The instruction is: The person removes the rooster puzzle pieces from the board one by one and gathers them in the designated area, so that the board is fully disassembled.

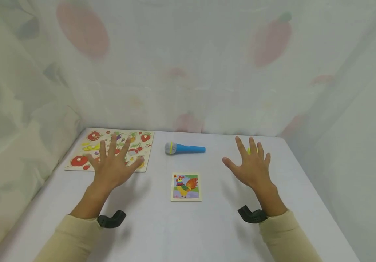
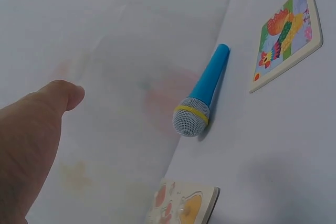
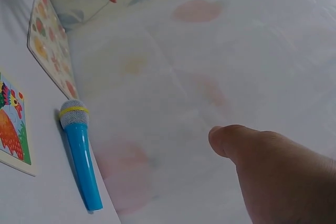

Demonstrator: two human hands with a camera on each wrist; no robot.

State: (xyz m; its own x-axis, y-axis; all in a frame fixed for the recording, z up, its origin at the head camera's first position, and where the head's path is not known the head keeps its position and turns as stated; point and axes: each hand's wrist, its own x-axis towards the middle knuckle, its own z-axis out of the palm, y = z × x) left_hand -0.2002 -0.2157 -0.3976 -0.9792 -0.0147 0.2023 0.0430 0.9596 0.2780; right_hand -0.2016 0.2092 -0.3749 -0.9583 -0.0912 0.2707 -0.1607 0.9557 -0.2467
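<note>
Both hands hover above a white table with fingers spread and nothing in them. In the head view my left hand [image 1: 113,169] overlaps a wooden fruit puzzle board [image 1: 86,152] at the back left. My right hand [image 1: 251,169] is over the right side, and its fingers partly hide a small yellow object [image 1: 248,150]. Between the hands, a blue toy microphone [image 1: 189,148] with a grey mesh head lies near the back edge. Closer to me lies a square rooster picture puzzle [image 1: 186,187]. The left wrist view shows the left thumb [image 2: 63,95] apart from the microphone [image 2: 202,93].
A pale curtain [image 1: 188,72] with faded fruit prints hangs behind the table [image 1: 181,233]. More fabric hangs at the left [image 1: 20,109] and right [image 1: 355,127] sides. A dark camera mount is strapped to each wrist.
</note>
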